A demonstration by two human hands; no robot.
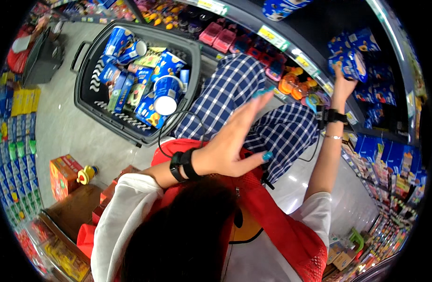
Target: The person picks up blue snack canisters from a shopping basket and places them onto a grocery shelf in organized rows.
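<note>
My right hand is stretched into a dark shelf bay and grips a blue snack packet with a food picture on it. More blue packets lie behind it, and others sit lower in the same bay. Over my checked trousers, my left hand hovers with its fingers stretched and thumb apart, holding nothing. To the left stands a dark plastic basket with blue paper cups, small boxes and other packs in it.
Pink plastic containers and orange bottles line the low shelf before my knees. An orange carton is on the floor at left, near a brown box. Another person is at far upper left beside a dark basket.
</note>
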